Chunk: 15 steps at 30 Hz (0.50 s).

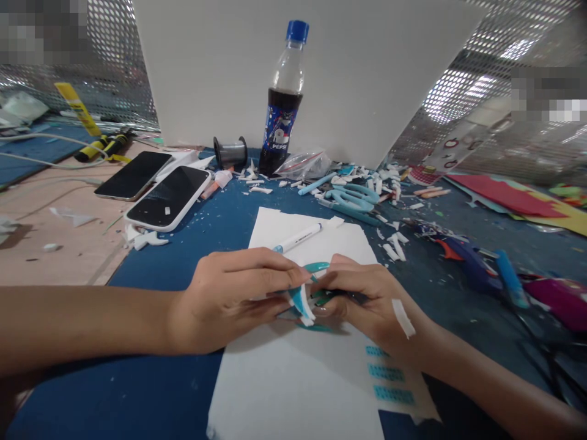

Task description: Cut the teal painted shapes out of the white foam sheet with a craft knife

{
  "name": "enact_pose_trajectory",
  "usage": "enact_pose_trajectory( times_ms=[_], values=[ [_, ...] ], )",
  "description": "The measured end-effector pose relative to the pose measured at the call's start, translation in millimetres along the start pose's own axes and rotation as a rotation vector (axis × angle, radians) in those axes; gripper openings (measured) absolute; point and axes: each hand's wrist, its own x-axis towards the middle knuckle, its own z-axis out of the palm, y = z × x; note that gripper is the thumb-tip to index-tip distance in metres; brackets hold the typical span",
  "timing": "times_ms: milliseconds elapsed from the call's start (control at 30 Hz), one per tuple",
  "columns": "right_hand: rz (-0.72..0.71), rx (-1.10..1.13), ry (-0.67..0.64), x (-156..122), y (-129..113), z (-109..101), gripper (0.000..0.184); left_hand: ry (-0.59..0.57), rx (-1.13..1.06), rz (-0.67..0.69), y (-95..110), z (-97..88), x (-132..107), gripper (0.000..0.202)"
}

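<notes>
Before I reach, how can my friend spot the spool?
By the big white board stands a Pepsi bottle. Just left of its base sits the dark spool. Its two round rims set it apart from the flat phones nearby.

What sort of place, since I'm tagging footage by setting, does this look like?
Probably a craft workspace, though whether at home or elsewhere I can't tell: white scraps litter the blue work surface, coloured sheets overlap at the right, and a white pen lies out.
</notes>
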Motion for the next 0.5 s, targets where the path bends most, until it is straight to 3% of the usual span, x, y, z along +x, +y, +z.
enact_pose_trajectory(
  times_ms=[500],
  values=[
    [-0.057, 0.081, 0.031, -1.1, 6.3, 0.0, 0.040, -0.105, 0.052, 0.034, -0.7, -8.2, 2.6, 0.015]
  ],
)
